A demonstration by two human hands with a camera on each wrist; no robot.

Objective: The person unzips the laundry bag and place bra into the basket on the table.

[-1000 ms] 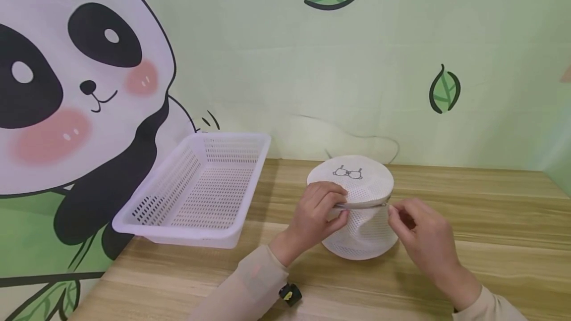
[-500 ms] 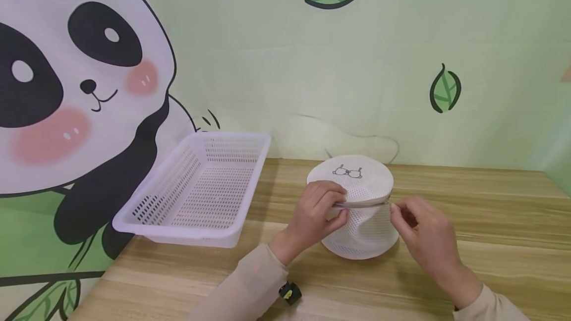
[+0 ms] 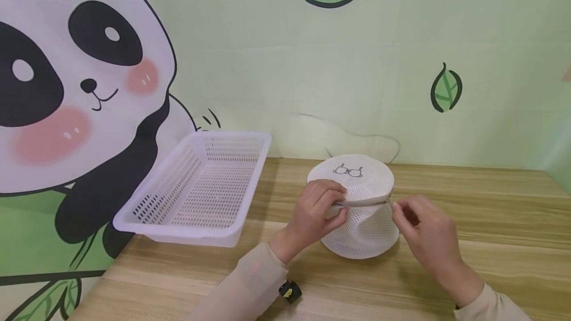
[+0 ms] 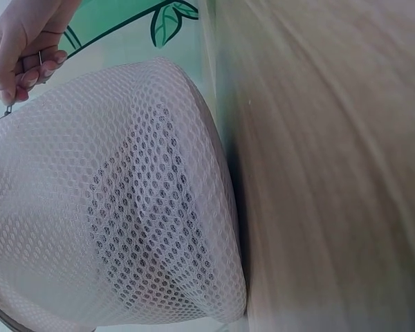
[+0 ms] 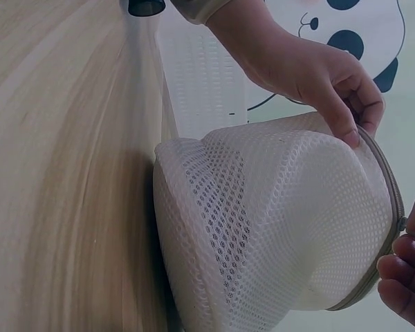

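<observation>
A white cylindrical mesh laundry bag (image 3: 374, 229) stands upright on the wooden table, a bra outline printed on its round lid (image 3: 352, 182). A grey zipper (image 3: 363, 204) runs round under the lid. My left hand (image 3: 314, 209) pinches the zipper edge at the front left, thumb below and fingers above. At the right side my right hand (image 3: 430, 239) pinches the small zipper pull, which shows below its fingertips in the left wrist view (image 4: 8, 109). The mesh wall buckles inward at the front. In the right wrist view the left thumb presses the mesh by the zipper.
A white perforated plastic basket (image 3: 238, 239) stands to the left on the table (image 3: 499, 222). A small black object (image 3: 290, 292) lies beside my left sleeve. Behind the table hangs a green backdrop (image 3: 250, 38) with a panda and leaves.
My right hand has shifted slightly to the right with the zipper pull. The left hand keeps its pinch on the bag's edge, and the bag stays in place.
</observation>
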